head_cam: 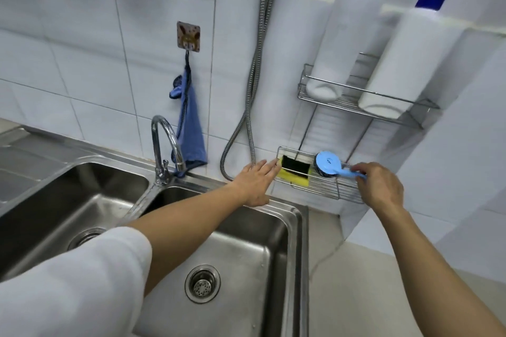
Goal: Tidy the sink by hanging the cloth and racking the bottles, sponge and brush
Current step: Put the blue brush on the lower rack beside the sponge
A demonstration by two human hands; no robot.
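Note:
A blue cloth point(189, 128) hangs from a wall hook point(188, 36) behind the tap. Two white bottles stand in the upper wire shelf point(397, 100): a plain one point(345, 35) and one with a blue pump point(410, 55). In the lower wire shelf point(323, 189) a yellow-and-black sponge point(295, 171) leans at the left and a light-blue brush point(328, 164) lies to its right. My right hand point(379, 185) is shut on the brush's handle. My left hand point(256, 182) is open, fingertips touching the shelf's left end beside the sponge.
A double steel sink point(246, 249) lies below, with a drain point(202, 283) in the right basin. A curved tap point(164, 150) stands between the basins. A metal shower hose point(254, 71) hangs down the tiled wall. A white counter point(369, 268) sits right of the sink.

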